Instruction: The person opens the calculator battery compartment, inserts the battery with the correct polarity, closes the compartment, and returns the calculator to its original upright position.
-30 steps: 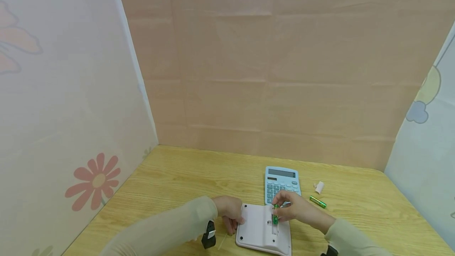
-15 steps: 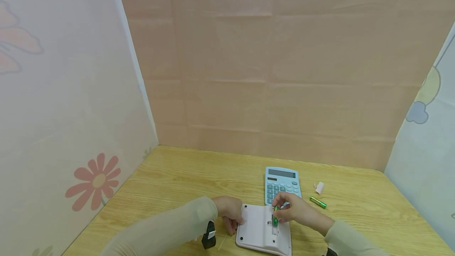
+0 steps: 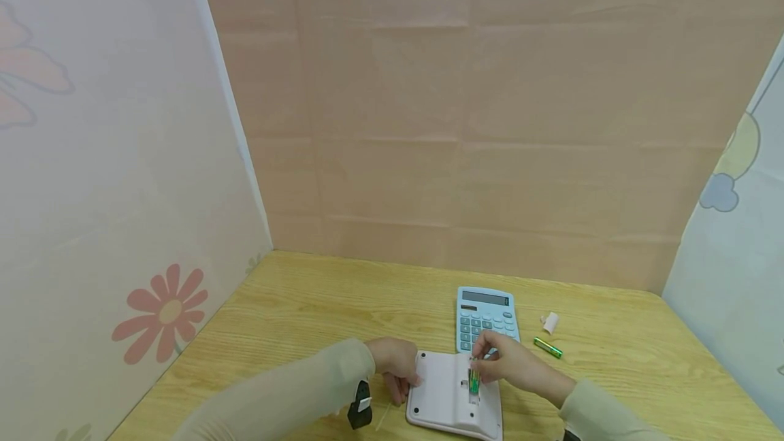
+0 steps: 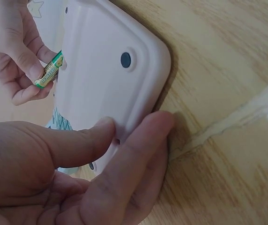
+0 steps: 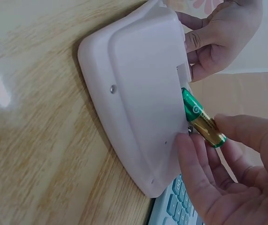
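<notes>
A pale pink calculator [image 3: 436, 390] lies back side up on the wooden table, its battery slot uncovered. At its left edge my left hand [image 3: 398, 361] grips it, thumb on top and fingers along the side. My right hand [image 3: 507, 361] pinches a green and gold battery [image 5: 203, 119] between thumb and fingers. In the right wrist view this battery slants, its green end down in the slot and its gold end raised near the thumb. One finger [image 5: 192, 164] of the right hand rests along the calculator's edge beside the slot.
Behind the pink calculator lies a blue calculator [image 3: 485, 308], face up and partly hidden by the right hand. To its right are a small pale pink cover [image 3: 550, 322] and a second green battery [image 3: 548, 348]. Patterned side panels and a brown backdrop [image 3: 478, 121] bound the table.
The battery in my right hand has tipped lower into the slot, and its gold part now shows. My left hand and the pink calculator have stayed in place.
</notes>
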`<state>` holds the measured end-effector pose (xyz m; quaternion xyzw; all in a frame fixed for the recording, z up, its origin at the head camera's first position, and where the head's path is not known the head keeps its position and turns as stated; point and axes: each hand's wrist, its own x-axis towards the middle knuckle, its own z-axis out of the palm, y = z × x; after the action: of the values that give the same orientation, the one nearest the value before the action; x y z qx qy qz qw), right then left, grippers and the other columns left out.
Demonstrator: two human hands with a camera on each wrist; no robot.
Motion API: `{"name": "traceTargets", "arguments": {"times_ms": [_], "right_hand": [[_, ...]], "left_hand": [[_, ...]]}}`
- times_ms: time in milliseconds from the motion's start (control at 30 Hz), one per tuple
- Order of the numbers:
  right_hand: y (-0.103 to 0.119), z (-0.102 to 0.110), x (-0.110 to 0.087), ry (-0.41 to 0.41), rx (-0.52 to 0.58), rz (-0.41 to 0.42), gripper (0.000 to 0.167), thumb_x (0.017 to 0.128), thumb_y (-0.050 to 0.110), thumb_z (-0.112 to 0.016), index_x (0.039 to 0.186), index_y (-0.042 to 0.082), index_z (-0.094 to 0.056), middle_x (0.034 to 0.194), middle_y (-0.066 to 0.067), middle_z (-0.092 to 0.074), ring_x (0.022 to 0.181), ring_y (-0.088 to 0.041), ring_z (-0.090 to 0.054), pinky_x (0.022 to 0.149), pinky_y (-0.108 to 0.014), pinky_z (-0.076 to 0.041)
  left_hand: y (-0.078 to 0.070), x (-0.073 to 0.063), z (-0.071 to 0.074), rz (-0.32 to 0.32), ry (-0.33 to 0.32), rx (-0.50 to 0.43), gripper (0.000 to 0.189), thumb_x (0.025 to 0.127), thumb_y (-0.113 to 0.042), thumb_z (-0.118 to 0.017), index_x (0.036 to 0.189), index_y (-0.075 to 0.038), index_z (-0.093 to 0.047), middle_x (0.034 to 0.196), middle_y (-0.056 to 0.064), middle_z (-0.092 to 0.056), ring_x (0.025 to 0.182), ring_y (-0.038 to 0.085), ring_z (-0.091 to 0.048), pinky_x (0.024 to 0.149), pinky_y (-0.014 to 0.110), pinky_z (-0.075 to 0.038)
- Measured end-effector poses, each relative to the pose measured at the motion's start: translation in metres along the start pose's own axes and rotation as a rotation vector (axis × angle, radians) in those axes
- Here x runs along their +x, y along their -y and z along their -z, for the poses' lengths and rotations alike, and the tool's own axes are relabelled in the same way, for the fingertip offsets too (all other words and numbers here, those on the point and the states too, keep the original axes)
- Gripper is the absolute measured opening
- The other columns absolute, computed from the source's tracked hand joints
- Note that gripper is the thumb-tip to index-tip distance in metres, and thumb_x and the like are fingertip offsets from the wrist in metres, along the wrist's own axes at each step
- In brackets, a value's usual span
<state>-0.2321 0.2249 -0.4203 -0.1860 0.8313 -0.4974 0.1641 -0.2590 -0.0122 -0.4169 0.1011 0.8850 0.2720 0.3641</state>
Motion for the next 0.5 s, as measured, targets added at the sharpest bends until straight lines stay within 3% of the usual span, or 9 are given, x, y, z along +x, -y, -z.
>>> {"name": "traceTargets", "arguments": {"times_ms": [500], "right_hand": [[0.0017, -0.0043, -0.0010, 0.020, -0.116, 0.018, 0.016, 0.090, 0.009, -0.068, 0.090, 0.002, -0.054, 0.085, -0.005, -0.061, 0.075, -0.015, -0.063, 0.062, -0.028, -0.059]], "left_hand": [[0.0011, 0.0030, -0.0005, 0.006, -0.006, -0.003, 0.023, 0.093, -0.009, -0.065, 0.076, 0.003, -0.057, 0.067, 0.018, -0.065, 0.053, 0.023, -0.063, 0.060, 0.033, -0.060]]}}
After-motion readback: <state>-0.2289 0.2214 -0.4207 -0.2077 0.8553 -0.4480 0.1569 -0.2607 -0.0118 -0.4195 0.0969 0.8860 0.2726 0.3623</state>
